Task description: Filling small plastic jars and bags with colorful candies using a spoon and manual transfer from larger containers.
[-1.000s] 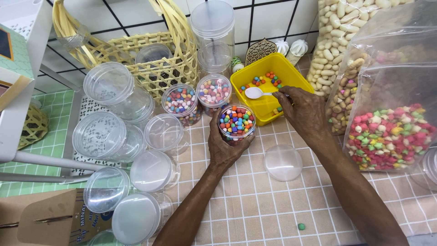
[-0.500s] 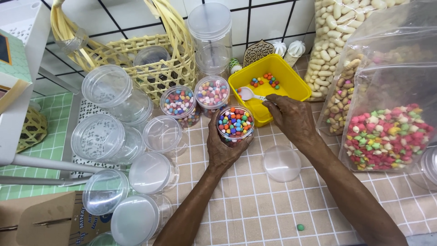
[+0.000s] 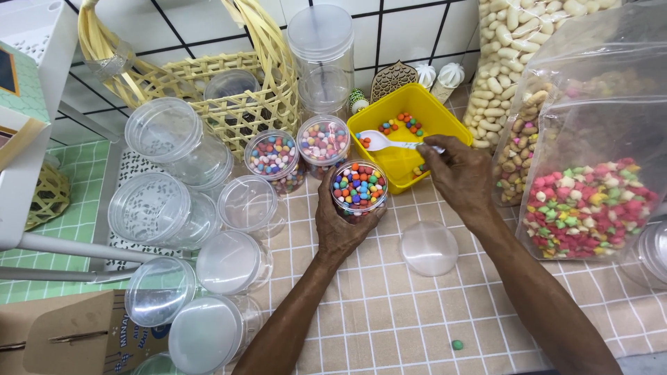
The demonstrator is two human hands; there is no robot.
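Since a second ago the right hand (image 3: pixel 462 177) has drawn the spoon (image 3: pixel 389 143) back from the middle of the yellow tub (image 3: pixel 445 125), so its bowl now lies near the tub's left wall, with only a few candies scattered around it. The left hand (image 3: pixel 344 226) has stayed put, its grip wrapped round the jar (image 3: pixel 359 187), which is full to the brim with coloured candies and stands on the counter (image 3: pixel 389 312) just in front of the tub. The right hand's grip is pinched on the spoon handle at the tub's front right corner.

A clear lid (image 3: pixel 429 248) lies flat on the counter to the right of the jar, near the right wrist. A single green candy (image 3: pixel 456 344) lies on the counter, well apart from the rest. Behind the jar stand two more filled jars (image 3: pixel 274 154), touching each other, in front of a woven basket (image 3: pixel 208 83). To the left is a cluster of empty jars (image 3: pixel 167 208), some capped with lids. At the right edge, a clear bag (image 3: pixel 590 208) of pink, green and yellow sweets leans beside a bag of nuts (image 3: pixel 507 62).
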